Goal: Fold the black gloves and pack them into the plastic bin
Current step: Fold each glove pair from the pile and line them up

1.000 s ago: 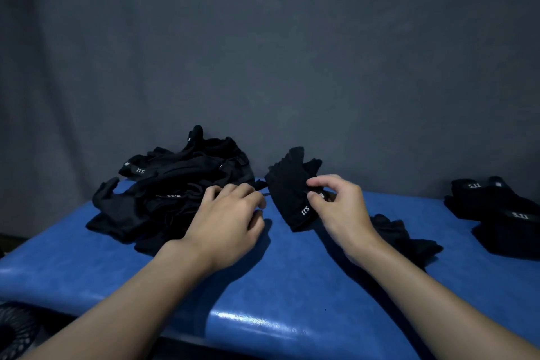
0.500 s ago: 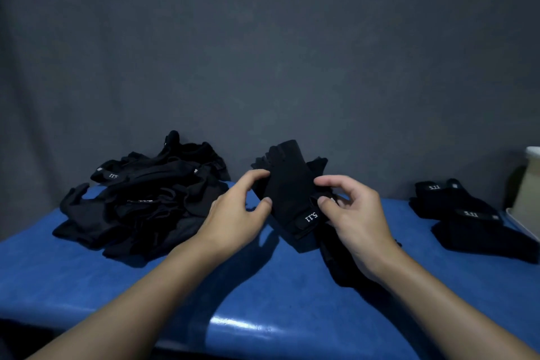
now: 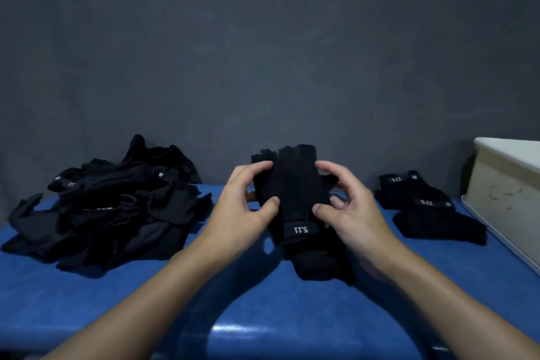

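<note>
Blue padded vinyl covers the table [image 3: 263,316] nearest to you. Above it your left hand [image 3: 236,207] and your right hand [image 3: 353,213] hold one black fingerless fabric glove [image 3: 292,190] a little off the surface. Each hand pinches one side edge between the thumb and curled fingers, so both grips are closed on the cloth. The white 5.11 label [image 3: 301,229] on its wrist strap hangs at the lower end, upside down to you.

Just under it lies a second black glove [image 3: 318,266], partly hidden. I cannot tell if the two touch. Here is the first risk: the light is dim and everything is black on black, so you may catch the lower glove together with the held one, or fold unevenly. The cloth is soft and held only at its edges, so I think it can slip from a light pinch.

Farther away, the loose heap of unfolded black gloves [image 3: 117,213] lies to your left, and the small stack of folded black gloves [image 3: 423,207] to your right, near the cream plastic bin [image 3: 502,184]. A fold may spring open on the way to the bin, or your forearm may disturb the stack. The inside of the bin is not visible.
</note>
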Available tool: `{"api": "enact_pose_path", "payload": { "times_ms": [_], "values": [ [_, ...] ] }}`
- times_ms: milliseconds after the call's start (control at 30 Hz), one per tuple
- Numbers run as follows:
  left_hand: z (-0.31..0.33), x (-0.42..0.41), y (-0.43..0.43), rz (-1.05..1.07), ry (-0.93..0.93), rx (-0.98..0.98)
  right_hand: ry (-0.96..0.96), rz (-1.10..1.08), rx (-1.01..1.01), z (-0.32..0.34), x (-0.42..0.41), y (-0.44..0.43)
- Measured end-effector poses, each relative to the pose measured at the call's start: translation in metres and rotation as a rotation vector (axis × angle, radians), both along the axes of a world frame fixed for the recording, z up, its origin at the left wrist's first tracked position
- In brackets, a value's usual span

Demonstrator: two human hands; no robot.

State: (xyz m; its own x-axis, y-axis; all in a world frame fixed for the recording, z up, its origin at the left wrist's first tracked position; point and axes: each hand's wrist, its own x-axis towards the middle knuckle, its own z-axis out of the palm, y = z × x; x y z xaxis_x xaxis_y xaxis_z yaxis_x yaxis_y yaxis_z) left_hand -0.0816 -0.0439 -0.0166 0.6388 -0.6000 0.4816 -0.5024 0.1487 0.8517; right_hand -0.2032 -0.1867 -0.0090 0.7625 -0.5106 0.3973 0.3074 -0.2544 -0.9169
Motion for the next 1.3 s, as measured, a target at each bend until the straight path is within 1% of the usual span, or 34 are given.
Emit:
{"api": "enact_pose_path", "payload": {
  "times_ms": [67,200,333,467,600,667,733,800,967,1100,1167,1233,1300],
  "values": [
    [0.000,-0.004,-0.005,0.002,-0.009,-0.002,0.037,-0.014,-0.049,0.000,-0.004,-0.003],
    [-0.002,-0.007,-0.012,-0.006,-0.004,0.017,0.053,-0.050,-0.069,0.004,-0.015,-0.011],
    [-0.001,-0.012,-0.017,-0.021,0.012,0.044,0.105,-0.111,-0.206,0.006,-0.024,-0.020],
    [-0.001,-0.018,-0.021,-0.033,0.031,0.058,0.166,-0.110,-0.221,0.006,-0.031,-0.026],
    [-0.005,-0.018,-0.031,-0.015,0.041,0.084,0.257,-0.166,-0.278,0.003,-0.032,-0.035],
    [-0.012,-0.016,-0.035,-0.010,0.047,0.158,0.343,-0.165,-0.340,-0.004,-0.031,-0.041],
    [-0.022,-0.014,-0.038,-0.007,0.043,0.283,0.448,-0.158,-0.422,-0.012,-0.031,-0.045],
    [-0.028,-0.013,-0.040,0.007,0.016,0.375,0.515,-0.162,-0.456,-0.018,-0.030,-0.049],
    [-0.031,-0.015,-0.043,0.072,-0.122,0.470,0.652,-0.136,-0.529,-0.021,-0.029,-0.049],
    [-0.032,-0.015,-0.041,0.113,-0.187,0.567,0.704,-0.112,-0.520,-0.022,-0.029,-0.046],
    [-0.033,-0.014,-0.040,0.102,-0.200,0.556,0.700,-0.114,-0.526,-0.020,-0.029,-0.045],
    [-0.032,-0.013,-0.040,0.084,-0.208,0.505,0.676,-0.113,-0.544,-0.017,-0.029,-0.044],
    [-0.032,-0.013,-0.039,0.084,-0.181,0.489,0.692,-0.130,-0.559,-0.014,-0.030,-0.043]
  ]
}}
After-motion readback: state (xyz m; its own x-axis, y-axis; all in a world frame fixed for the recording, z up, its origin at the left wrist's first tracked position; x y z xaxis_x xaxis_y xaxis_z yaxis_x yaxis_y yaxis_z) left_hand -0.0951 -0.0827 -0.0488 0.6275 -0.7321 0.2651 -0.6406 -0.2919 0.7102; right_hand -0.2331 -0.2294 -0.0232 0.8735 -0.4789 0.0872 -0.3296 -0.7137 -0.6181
